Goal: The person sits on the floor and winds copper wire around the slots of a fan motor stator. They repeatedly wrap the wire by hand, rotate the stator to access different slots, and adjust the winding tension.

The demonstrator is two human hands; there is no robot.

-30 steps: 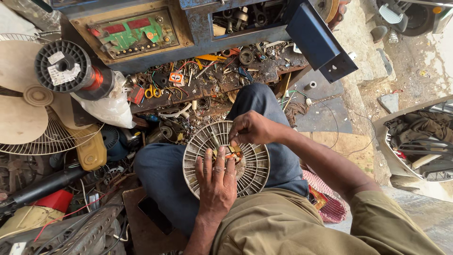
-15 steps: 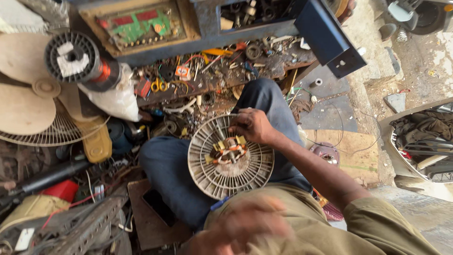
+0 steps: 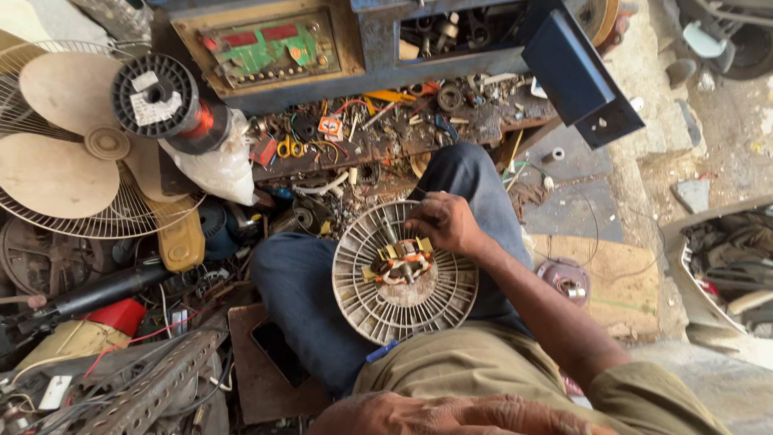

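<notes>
Nearest the camera, the left hand (image 3: 451, 415) lies along the bottom edge, below the round fan grille (image 3: 405, 274), blurred and part cut off; whether its fingers are open or curled, or hold anything, cannot be told. The grille rests on the person's lap, on blue trousers, with a small motor winding (image 3: 403, 263) of copper wire and yellow tabs at its hub. The right hand (image 3: 445, 223) sits on the grille's upper right rim, fingers bent and closed over the ribs, gripping that edge. Left of the grille lies a yellow casing (image 3: 181, 242); beyond it a fan with beige blades (image 3: 60, 157) and a black wire spool (image 3: 161, 101); above the grille, a cluttered bench with a green circuit board (image 3: 270, 48).
</notes>
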